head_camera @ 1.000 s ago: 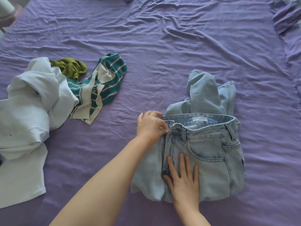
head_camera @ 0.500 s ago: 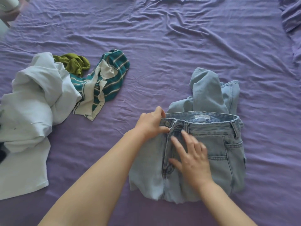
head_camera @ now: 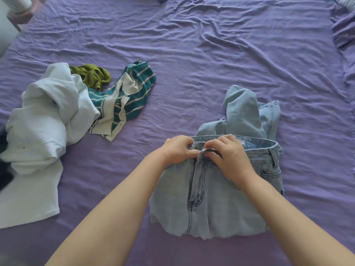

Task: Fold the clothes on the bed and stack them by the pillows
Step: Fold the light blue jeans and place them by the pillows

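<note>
Nearest me: light-blue jeans (head_camera: 215,204) lying front-up on the purple bedsheet (head_camera: 192,64), right of centre, already doubled over, leg ends bunched up behind the waistband. Both my hands are at the fly end of the waistband (head_camera: 255,145). Left hand (head_camera: 177,149) has fingers curled, pinching the left edge of the band by the button; right hand (head_camera: 228,154) has fingers curled over the right edge beside it, gripping the denim, knuckles up. Reads to me like closing the button or squaring the waist before the next fold, can't tell which. Handling call: denim is thick, fairly stiff and heavy for cloth, holds a crease, won't slip, nothing fragile. Best hold is the waistband corners or side seams, where it's stiffest; grabbing mid-panel would just bunch it. The loose leg ends look likely to flop out when lifted, so I'd support from underneath for the carry. Further out on the left: white garment (head_camera: 44,120) in a crumpled heap, a teal-and-white striped buttoned top (head_camera: 132,95) touching it, an olive-green piece (head_camera: 92,74) behind both, all unfolded. Far right corner: a bit of purple pillow (head_camera: 343,31), well apart from the jeans, no stack beside it that I can see
</note>
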A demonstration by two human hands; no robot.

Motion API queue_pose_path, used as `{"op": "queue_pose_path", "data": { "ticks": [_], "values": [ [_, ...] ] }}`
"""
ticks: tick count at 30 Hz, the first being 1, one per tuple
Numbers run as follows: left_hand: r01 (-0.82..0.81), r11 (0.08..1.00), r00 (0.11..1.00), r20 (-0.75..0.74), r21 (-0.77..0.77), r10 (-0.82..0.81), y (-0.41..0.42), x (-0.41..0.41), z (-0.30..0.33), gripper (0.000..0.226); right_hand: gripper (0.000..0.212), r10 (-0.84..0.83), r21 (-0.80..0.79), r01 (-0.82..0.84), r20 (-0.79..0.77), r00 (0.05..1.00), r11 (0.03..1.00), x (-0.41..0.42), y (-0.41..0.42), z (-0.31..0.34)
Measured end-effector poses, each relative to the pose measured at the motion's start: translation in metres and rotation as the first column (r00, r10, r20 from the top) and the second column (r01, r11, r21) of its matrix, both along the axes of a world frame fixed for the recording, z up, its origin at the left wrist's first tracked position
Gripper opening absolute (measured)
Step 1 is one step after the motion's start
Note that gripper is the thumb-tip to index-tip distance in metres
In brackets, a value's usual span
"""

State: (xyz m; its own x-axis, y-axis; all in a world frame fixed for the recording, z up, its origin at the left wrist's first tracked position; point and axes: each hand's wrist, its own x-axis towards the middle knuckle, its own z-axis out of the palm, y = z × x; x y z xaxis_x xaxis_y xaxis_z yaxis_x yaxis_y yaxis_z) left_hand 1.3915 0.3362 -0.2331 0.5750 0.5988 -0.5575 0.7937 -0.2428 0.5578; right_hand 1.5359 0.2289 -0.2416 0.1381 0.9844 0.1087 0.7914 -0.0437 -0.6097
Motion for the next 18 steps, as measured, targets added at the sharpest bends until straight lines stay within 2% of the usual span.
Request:
{"op": "queue_pose_path", "data": {
  "ticks": [3,5,7,9,12,18],
  "values": [
    [-0.093,0.966,0.971,0.192,-0.242,0.142,-0.003,-0.005,0.017,0.037,0.011,0.067,0.023,-0.066,-0.048,0.997,0.998,0.003,0.000,0.016],
    [-0.050,0.933,0.961,0.238,-0.356,0.142,-0.001,-0.011,0.033,0.029,0.011,0.085,0.061,-0.083,-0.028,0.996,0.995,0.006,-0.001,0.027],
    [0.001,0.907,0.959,0.257,-0.421,0.118,-0.001,-0.015,0.048,0.032,0.011,0.087,0.090,-0.087,0.003,0.996,0.992,0.006,-0.004,0.039],
    [-0.021,0.919,0.956,0.262,-0.395,0.134,-0.005,-0.016,0.059,0.034,0.011,0.087,0.129,-0.089,0.016,0.996,0.988,0.005,-0.010,0.051],
    [-0.154,0.925,0.923,0.284,-0.347,0.260,-0.018,-0.015,0.078,0.026,0.009,0.071,0.213,-0.073,0.016,0.997,0.974,0.000,-0.021,0.075],
    [-0.307,0.869,0.779,0.422,-0.388,0.463,-0.056,-0.008,0.131,0.027,0.007,0.009,0.306,-0.016,0.024,1.000,0.952,-0.005,-0.042,0.136]
  ]
}}
